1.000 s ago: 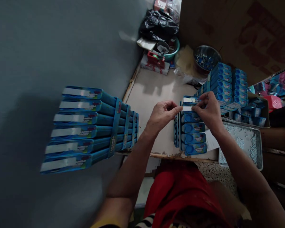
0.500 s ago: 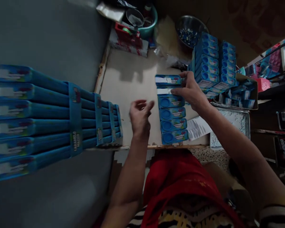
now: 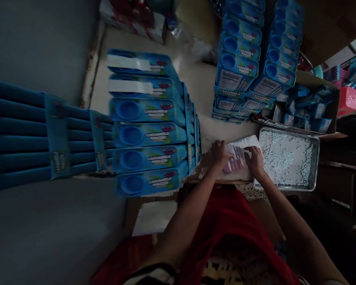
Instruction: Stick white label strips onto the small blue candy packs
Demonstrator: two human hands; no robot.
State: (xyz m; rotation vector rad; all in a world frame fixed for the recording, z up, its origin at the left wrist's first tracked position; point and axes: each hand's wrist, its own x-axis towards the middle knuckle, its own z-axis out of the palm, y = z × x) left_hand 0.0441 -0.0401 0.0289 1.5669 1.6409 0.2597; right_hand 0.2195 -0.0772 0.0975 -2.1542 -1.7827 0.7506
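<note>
Over a sheet of white sticker strips at the table's front edge, my two hands work from either side. My left hand grips the sheet's left edge, fingers curled. Bent over the sheet's right part, my right hand has thumb and fingertips drawn together at the strips; whatever lies between them is too small to make out. Left of my hands stands a stack of blue caramel boxes, its end panels facing up. White strips lie across the two farthest panels; the nearer ones show blue ovals.
Another bundle of blue boxes stands at the left. Taller box stacks rise at the back right. A metal tray of small pale pellets lies right of my hands, with a carton of small blue packets behind it.
The view has shifted, so the box stack appears farther left and larger. My right hand has left the second box's white strip for the sticker sheet. My left hand has also come to the sheet.
</note>
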